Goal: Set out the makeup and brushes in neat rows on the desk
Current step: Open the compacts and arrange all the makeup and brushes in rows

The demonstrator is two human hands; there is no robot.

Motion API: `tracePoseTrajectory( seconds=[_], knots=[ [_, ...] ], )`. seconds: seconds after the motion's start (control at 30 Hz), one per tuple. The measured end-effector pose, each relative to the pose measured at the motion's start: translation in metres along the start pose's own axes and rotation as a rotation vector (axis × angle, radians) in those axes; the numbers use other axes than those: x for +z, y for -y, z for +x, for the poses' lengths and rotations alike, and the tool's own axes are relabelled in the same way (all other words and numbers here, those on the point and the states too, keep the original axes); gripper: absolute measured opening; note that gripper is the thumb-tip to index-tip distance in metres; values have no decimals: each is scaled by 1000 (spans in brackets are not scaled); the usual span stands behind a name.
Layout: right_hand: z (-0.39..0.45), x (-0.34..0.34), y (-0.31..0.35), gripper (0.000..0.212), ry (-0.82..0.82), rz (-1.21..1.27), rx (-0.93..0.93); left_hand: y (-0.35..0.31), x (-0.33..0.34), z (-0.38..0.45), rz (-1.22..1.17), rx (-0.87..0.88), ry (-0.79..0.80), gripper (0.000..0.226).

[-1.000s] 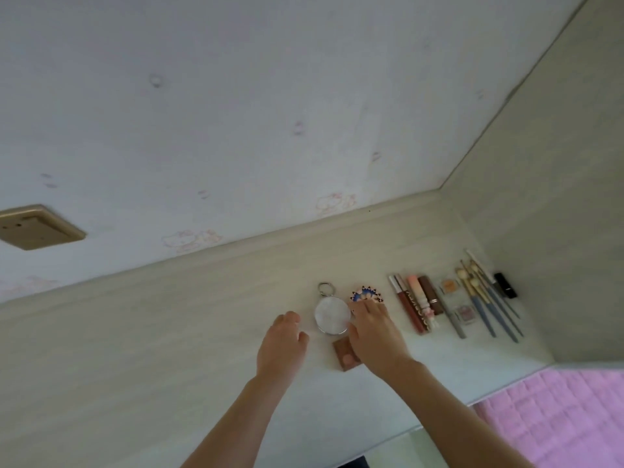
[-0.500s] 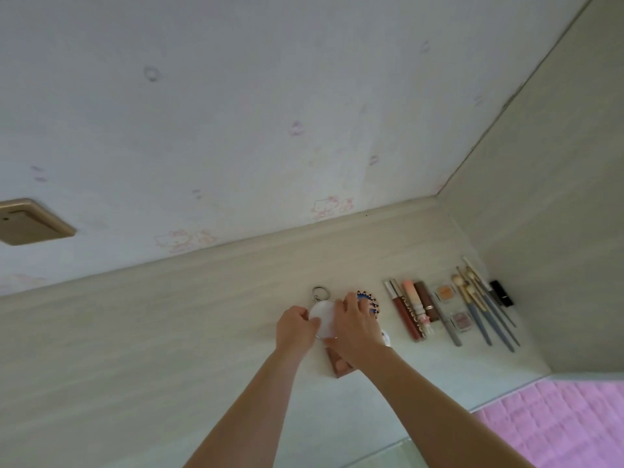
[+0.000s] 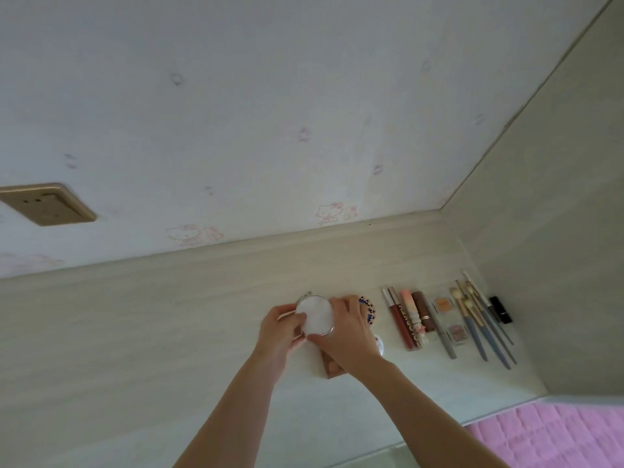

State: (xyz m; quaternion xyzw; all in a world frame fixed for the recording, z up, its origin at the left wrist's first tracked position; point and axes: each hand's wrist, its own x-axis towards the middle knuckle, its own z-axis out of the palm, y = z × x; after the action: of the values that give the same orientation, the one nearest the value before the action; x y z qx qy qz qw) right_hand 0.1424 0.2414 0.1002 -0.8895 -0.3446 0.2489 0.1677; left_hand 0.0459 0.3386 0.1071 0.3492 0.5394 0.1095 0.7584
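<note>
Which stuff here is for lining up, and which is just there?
For lining up: round white compact held by left hand and right hand; brown palette; lip tubes; brushes; black lipstick.

Just there: wall socket; pink quilt; desk.

Gold wall socket point(image 3: 47, 205), cartoon-cat wallpaper point(image 3: 329, 212) (faded pink), pink quilted bedding point(image 3: 553, 434)

no readable text, labels too blurred
</note>
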Motion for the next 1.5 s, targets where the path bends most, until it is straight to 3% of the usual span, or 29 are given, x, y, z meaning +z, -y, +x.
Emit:
tracePoseTrajectory(
  seconds=[0.2, 0.47, 0.77, 0.93, 1.1, 1.27, 1.4, 1.5],
  knots=[
    [-27, -13, 26, 88, 7, 193, -214, -9, -31, -30, -102, 91, 74, 30],
    [-58, -8, 86, 78, 61, 219, -468, -22, -102, -74, -88, 209, 141, 32],
    [-72, 44, 161, 66, 153, 291, -436, -43, -219, -89, -37, 212, 330, 41],
    [-85, 77, 199, 59, 157, 300, -381, -48, -275, -85, 124, 257, 428, 53],
    [-91, 99, 225, 56, 210, 318, -317, -49, -303, -83, 302, 359, 312, 63],
    [-88, 101, 242, 51, 286, 265, -345, -44, -311, -71, 330, 441, 226, 65],
    [-74, 97, 251, 41, 267, 201, -391, -33, -310, -53, 381, 614, 168, 65],
    [-56, 106, 243, 48, 251, 193, -444, -23, -308, -28, 313, 688, 154, 67]
  ],
)
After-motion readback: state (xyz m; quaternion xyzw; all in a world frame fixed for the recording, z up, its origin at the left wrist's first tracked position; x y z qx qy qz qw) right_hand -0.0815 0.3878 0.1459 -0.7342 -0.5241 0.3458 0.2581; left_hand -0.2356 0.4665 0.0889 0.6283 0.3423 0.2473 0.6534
